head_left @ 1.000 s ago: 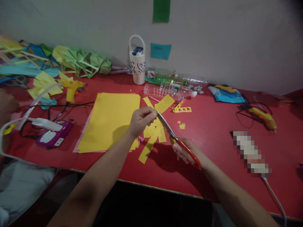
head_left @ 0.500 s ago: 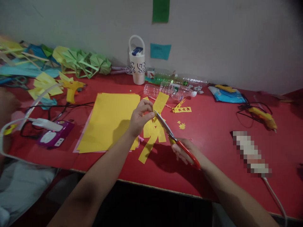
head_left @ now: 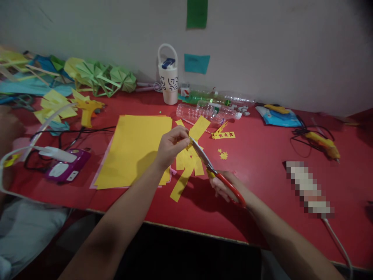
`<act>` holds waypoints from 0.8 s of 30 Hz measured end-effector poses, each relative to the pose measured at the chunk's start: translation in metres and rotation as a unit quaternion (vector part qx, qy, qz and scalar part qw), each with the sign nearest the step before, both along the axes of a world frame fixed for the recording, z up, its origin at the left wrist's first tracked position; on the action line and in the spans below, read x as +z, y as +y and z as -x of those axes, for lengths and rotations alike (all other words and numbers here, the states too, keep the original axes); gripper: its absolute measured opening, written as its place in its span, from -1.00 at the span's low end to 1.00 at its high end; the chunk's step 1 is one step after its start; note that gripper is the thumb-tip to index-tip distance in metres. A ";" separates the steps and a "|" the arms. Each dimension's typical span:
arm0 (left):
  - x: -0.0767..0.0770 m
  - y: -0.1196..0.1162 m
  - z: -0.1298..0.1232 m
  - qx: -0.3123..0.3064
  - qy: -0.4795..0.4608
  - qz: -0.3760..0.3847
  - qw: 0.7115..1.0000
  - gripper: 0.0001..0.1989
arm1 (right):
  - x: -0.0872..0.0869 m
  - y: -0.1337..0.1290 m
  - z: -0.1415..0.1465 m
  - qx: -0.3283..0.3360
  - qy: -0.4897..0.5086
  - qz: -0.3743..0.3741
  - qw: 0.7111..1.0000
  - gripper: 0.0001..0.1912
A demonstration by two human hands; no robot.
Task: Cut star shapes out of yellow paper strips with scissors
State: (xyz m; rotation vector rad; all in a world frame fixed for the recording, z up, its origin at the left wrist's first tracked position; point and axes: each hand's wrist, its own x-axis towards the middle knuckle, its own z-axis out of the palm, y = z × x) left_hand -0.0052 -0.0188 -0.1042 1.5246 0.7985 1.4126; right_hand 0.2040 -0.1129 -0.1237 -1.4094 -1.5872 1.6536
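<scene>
My left hand [head_left: 174, 147] is closed, pinching a yellow paper strip [head_left: 199, 126] that sticks out past the fingertips to the upper right. In my right hand [head_left: 222, 186] is a pair of scissors [head_left: 217, 172] with red handles. Their blades point up and left, with the tips at the paper by my left fingertips; whether they are cutting into it I cannot tell. Below lie several loose yellow strips [head_left: 181, 184]. Small cut-out yellow stars [head_left: 223, 155] rest to the right, near a strip with star-shaped holes [head_left: 223, 135]. A stack of yellow paper [head_left: 134, 151] lies left of my hands.
Plastic bottles [head_left: 204, 111] and a white tumbler [head_left: 170, 83] stand or lie by the wall. Glue guns lie at left [head_left: 87, 112] and right [head_left: 323, 144]. A purple power socket [head_left: 68, 167] with cables is at left, near another person's hand [head_left: 6, 132]. Folded green paper [head_left: 101, 74] sits behind.
The yellow strip at my left fingertips has tilted slightly to the right. Both hands and the scissors stay in nearly the same place.
</scene>
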 end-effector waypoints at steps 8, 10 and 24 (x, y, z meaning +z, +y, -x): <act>0.001 -0.001 -0.002 -0.025 -0.040 0.022 0.999 -0.86 | 0.000 -0.001 0.004 -0.009 0.026 0.012 1.000 -0.41; 0.000 -0.001 -0.001 -0.028 -0.044 0.029 0.998 -0.87 | 0.002 -0.001 0.006 -0.015 0.024 0.016 0.999 -0.40; -0.002 0.000 -0.001 -0.036 -0.048 0.044 0.997 -0.87 | -0.001 0.000 0.004 -0.009 0.010 0.010 1.000 -0.39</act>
